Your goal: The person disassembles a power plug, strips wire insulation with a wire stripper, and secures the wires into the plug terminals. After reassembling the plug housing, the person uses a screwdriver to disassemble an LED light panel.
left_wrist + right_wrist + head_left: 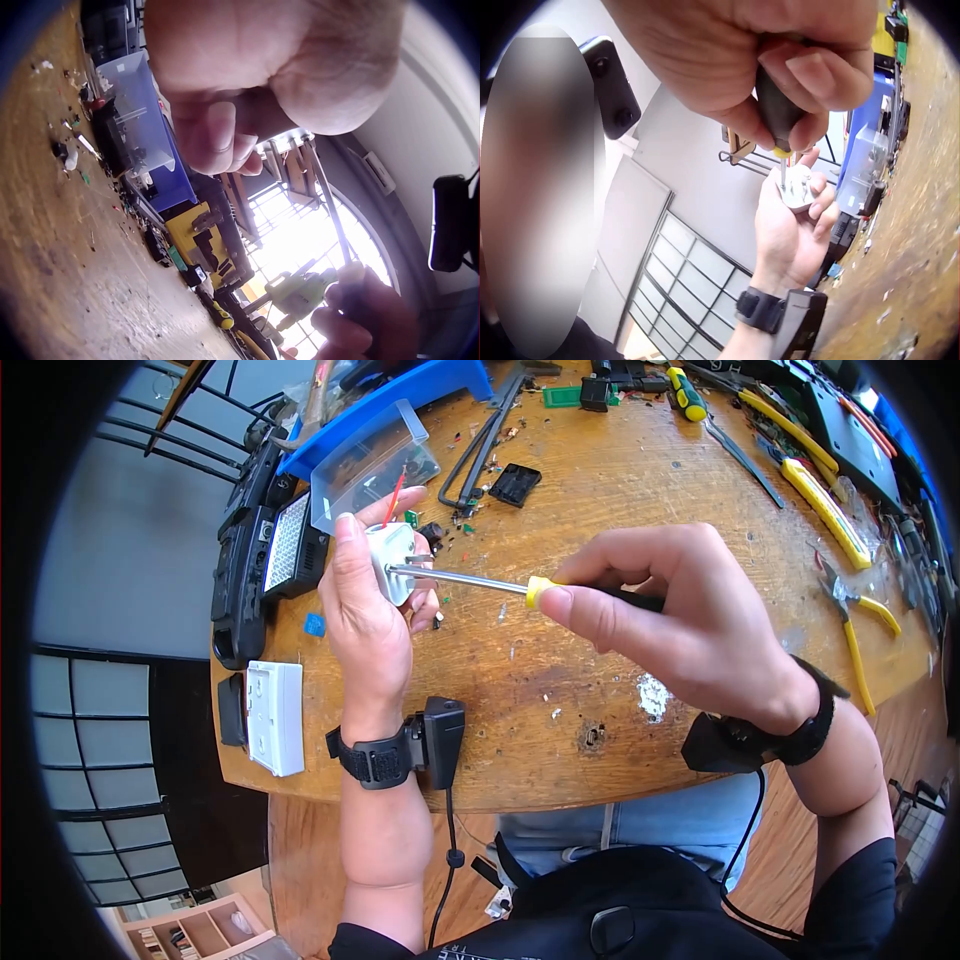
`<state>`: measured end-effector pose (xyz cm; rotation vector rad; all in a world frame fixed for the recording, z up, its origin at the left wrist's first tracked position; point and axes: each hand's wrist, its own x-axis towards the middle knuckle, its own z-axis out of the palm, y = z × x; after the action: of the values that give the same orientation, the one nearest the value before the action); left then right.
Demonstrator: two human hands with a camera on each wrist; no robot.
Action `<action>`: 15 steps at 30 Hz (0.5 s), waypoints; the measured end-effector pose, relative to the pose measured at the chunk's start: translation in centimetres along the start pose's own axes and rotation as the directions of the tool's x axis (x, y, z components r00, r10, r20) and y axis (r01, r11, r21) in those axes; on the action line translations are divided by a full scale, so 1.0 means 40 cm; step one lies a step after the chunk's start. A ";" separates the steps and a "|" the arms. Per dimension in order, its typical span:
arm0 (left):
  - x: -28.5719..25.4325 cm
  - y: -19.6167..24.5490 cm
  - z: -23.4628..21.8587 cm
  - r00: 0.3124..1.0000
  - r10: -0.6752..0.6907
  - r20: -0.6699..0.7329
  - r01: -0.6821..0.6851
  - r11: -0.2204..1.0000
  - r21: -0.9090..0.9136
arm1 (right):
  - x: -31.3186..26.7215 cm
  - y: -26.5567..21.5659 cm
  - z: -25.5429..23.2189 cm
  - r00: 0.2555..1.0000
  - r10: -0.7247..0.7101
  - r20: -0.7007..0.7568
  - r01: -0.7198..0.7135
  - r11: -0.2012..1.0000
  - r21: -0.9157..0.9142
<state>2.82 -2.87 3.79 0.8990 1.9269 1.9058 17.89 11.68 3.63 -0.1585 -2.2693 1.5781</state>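
My left hand [362, 605] holds a small white plug [396, 545] between thumb and fingers, above the left part of the table. Metal prongs [801, 184] stick out of the plug's face, and a red wire [395, 498] rises beside it. My right hand [690, 605] grips a screwdriver [470, 579] by its black and yellow handle, thumb along the collar. The screwdriver's metal shaft runs left, its tip right at the plug's face. In the left wrist view the plug is mostly hidden behind the left hand's fingers [217, 135].
A clear plastic bin [360, 475] and a blue bin [400, 400] stand behind the left hand. A white plastic housing [275, 718] lies at the table's left edge. Yellow-handled pliers [850, 610], a cutter knife [825, 510] and scattered scraps lie right and back on the wooden table [500, 720].
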 end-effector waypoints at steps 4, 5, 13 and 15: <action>0.002 -0.001 0.001 1.000 0.012 0.006 -0.013 0.998 0.069 | 0.010 -0.045 -0.035 0.819 0.496 0.290 -0.574 0.714 0.400; 0.001 -0.002 0.000 1.000 0.011 0.010 -0.012 0.997 0.072 | 0.007 -0.044 -0.030 0.796 0.512 0.323 -0.605 0.645 0.467; 0.000 -0.002 -0.003 1.000 0.009 -0.026 -0.012 0.996 -0.085 | 0.005 -0.041 -0.030 0.885 0.351 0.306 -0.459 0.768 0.446; -0.003 0.004 0.001 0.999 0.001 -0.045 -0.006 0.994 -0.108 | 0.005 -0.052 -0.038 0.930 0.264 0.256 -0.338 0.888 0.312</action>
<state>2.97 -2.90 3.91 0.8358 1.8279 2.0268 18.52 12.33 6.05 -0.2747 -2.1390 2.2341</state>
